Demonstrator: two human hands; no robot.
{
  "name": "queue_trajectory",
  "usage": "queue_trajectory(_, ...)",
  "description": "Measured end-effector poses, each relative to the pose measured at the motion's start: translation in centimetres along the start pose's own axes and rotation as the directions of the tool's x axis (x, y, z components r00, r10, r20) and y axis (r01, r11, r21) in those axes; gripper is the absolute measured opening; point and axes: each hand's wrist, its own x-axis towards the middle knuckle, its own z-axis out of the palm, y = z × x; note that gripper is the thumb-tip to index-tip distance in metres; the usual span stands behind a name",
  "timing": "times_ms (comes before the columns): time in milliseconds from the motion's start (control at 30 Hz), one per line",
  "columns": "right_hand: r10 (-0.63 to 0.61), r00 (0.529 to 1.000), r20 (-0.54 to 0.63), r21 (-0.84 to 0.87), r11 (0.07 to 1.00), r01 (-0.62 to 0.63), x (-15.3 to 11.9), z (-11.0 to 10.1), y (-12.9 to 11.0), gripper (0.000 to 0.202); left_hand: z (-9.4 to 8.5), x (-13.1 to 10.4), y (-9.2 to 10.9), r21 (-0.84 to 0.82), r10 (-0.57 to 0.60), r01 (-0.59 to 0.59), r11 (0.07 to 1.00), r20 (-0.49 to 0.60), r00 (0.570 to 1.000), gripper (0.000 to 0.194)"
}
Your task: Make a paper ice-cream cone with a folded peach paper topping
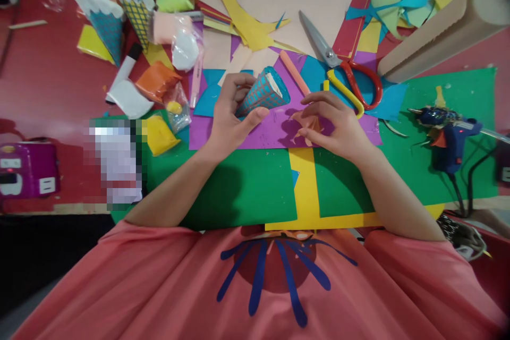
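My left hand (233,117) holds a small blue paper cone (261,93) with a brownish grid on it. The cone lies tilted, its wide end towards the upper right, and a whitish piece shows inside. Some of the left fingers are hidden behind it. My right hand (334,125) hovers with its fingers apart over a thin peach-orange piece with ragged points (308,123). The thumb tip is at that piece; whether it touches, I cannot tell. Beneath both hands is a purple sheet (255,135). A peach-coloured stick (295,71) lies between cone and scissors.
Large scissors (329,53) with red and yellow handles lie beyond my right hand. At right are a blue glue gun (456,141) and a beige roll (442,26). Finished cones (105,21) and clay packets (157,79) sit at left, near a blurred phone-like object (119,162).
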Motion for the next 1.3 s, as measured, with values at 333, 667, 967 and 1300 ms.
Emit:
queue_trajectory(333, 0.060, 0.988, -0.141, -0.284, 0.954, -0.098, -0.4, 0.7, -0.2, 0.040, -0.2, 0.2, -0.3, 0.073, -0.029, 0.026, 0.997, 0.038, 0.999, 0.062)
queue_trajectory(667, 0.144, 0.979, -0.147, -0.414, 0.890, -0.193, -1.1, 2.4, -1.8, 0.067, -0.7, 0.1, -1.3, 0.217, 0.074, -0.099, 0.971, 0.119, 0.990, 0.062)
queue_trajectory(967, 0.146, 0.988, -0.055, -0.453, 0.878, -0.155, -0.4, 2.6, -1.2, 0.045, -1.3, 0.0, -2.2, 0.321, 0.151, -0.216, 0.922, 0.215, 0.965, 0.059)
queue_trajectory(1300, 0.049, 0.993, -0.110, -0.064, 0.996, -0.056, -0.5, 2.1, 0.3, 0.019, -1.5, -0.1, -2.3, 0.310, 0.175, -0.244, 0.919, 0.234, 0.956, 0.061)
